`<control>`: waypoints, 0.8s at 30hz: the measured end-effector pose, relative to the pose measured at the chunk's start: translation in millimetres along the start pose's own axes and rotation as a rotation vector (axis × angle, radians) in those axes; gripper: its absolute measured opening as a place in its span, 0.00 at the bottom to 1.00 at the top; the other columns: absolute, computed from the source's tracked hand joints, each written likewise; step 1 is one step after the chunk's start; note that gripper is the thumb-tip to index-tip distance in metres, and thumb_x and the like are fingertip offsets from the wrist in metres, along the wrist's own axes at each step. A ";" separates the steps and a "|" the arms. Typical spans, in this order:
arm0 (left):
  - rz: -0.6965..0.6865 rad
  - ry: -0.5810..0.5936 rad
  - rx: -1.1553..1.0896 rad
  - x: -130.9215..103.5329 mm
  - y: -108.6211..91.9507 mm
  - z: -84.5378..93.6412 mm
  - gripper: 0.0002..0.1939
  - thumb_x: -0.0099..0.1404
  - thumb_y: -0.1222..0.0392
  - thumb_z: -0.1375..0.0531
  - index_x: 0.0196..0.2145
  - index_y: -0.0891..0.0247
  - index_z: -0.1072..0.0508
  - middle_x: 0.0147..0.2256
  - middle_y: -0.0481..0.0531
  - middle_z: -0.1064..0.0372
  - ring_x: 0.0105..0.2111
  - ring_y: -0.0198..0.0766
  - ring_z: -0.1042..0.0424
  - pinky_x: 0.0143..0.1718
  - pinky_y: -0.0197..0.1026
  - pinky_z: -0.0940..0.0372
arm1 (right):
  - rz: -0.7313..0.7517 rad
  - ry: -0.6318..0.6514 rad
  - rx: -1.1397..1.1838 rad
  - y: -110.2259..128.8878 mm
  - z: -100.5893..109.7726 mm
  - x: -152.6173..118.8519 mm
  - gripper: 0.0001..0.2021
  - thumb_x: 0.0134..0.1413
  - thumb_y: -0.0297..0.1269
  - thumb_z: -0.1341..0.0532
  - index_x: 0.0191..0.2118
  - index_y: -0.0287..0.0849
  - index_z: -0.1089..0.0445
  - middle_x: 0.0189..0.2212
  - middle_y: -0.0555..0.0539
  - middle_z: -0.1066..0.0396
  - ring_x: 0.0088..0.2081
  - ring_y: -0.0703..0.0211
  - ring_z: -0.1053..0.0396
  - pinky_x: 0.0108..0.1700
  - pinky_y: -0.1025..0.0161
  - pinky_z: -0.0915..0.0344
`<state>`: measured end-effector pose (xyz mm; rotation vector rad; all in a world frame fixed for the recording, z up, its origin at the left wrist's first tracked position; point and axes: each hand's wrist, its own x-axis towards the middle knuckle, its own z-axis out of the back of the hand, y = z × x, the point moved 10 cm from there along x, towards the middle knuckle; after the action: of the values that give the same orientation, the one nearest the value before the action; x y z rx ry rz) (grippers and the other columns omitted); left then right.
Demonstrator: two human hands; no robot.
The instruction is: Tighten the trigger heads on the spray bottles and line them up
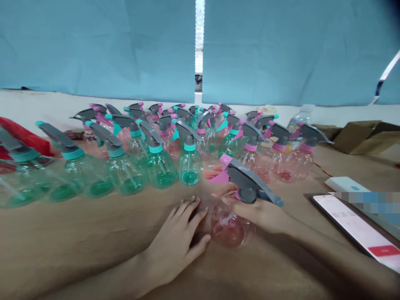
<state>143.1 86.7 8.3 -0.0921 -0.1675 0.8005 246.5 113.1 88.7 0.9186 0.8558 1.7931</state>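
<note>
Green bottles (125,171): a row stands upright on the brown table (78,237) at the left, well apart from both hands, none touched.
Left hand (178,241): lies palm down on the table, fingers spread and loosely open, holding nothing; its thumb and fingertips come just beside the lower left of the pink spray bottle (229,225), and contact cannot be told.
Pink spray bottle: stands on the table between the two hands, near the front edge of the crowd of bottles, its grey trigger head (250,183) on top.
Handling: probably light and seemingly empty, thin clear plastic that would give under a squeeze and may be smooth to the grip (the round belly offers little purchase); the neck below the trigger head looks the surest hold.
Right hand (259,212): wraps the bottle's neck and upper shoulder from the right, fingers curled closed around it under the trigger.
Phone (359,227): lies flat at the right, screen lit, apart from the right arm.
</note>
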 end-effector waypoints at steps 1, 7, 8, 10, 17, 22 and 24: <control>0.000 -0.001 0.000 -0.2 -0.3 0.3 0.25 0.67 0.52 0.47 0.57 0.67 0.40 0.59 0.63 0.48 0.59 0.52 0.49 0.55 0.56 0.48 | 0.002 -0.010 -0.009 0.5 0.9 0.0 0.16 0.43 0.32 0.46 0.41 0.46 0.31 0.26 0.49 0.28 0.25 0.59 0.32 0.25 0.63 0.33; -0.001 -0.014 0.005 -1.3 1.1 1.6 0.24 0.66 0.53 0.46 0.57 0.66 0.39 0.59 0.62 0.47 0.58 0.53 0.47 0.54 0.56 0.46 | 0.008 -0.034 0.018 2.9 2.8 0.0 0.21 0.38 0.32 0.46 0.43 0.47 0.32 0.29 0.49 0.28 0.27 0.57 0.32 0.27 0.62 0.32; -0.002 -0.017 0.006 -1.3 1.4 1.7 0.24 0.66 0.53 0.46 0.57 0.65 0.39 0.59 0.62 0.47 0.58 0.53 0.47 0.54 0.57 0.46 | 0.008 -0.031 0.018 3.2 2.5 0.2 0.21 0.38 0.32 0.46 0.43 0.47 0.32 0.28 0.49 0.28 0.27 0.57 0.32 0.28 0.61 0.32; -0.005 -0.024 0.007 -1.2 1.7 1.7 0.24 0.66 0.52 0.46 0.57 0.65 0.39 0.59 0.62 0.47 0.58 0.53 0.47 0.54 0.57 0.46 | 0.004 -0.023 0.016 3.3 1.8 0.6 0.21 0.38 0.33 0.47 0.43 0.47 0.31 0.28 0.48 0.28 0.26 0.57 0.32 0.28 0.60 0.31; 0.006 -0.006 0.009 -1.3 2.0 0.1 0.24 0.66 0.53 0.46 0.57 0.66 0.39 0.60 0.62 0.48 0.58 0.54 0.48 0.54 0.57 0.47 | 0.004 -0.060 -0.013 5.8 6.0 0.9 0.16 0.39 0.34 0.46 0.39 0.46 0.30 0.25 0.49 0.30 0.26 0.57 0.32 0.27 0.61 0.32; -0.005 -0.021 0.014 -2.0 0.3 0.7 0.24 0.66 0.52 0.46 0.57 0.65 0.39 0.59 0.62 0.47 0.58 0.53 0.47 0.54 0.57 0.46 | 0.013 -0.051 -0.007 3.5 5.8 0.7 0.12 0.41 0.32 0.46 0.34 0.46 0.30 0.25 0.50 0.29 0.28 0.59 0.30 0.29 0.63 0.31; -0.009 -0.032 0.020 -2.2 0.4 1.3 0.24 0.66 0.52 0.46 0.57 0.64 0.39 0.59 0.61 0.46 0.58 0.53 0.46 0.53 0.57 0.45 | 0.033 -0.040 -0.035 3.5 4.9 -0.3 0.13 0.41 0.30 0.46 0.34 0.47 0.30 0.27 0.51 0.28 0.30 0.60 0.28 0.32 0.64 0.30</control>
<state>141.1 85.4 9.3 -0.0597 -0.1903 0.7943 249.3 112.4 93.9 0.9476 0.7866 1.8062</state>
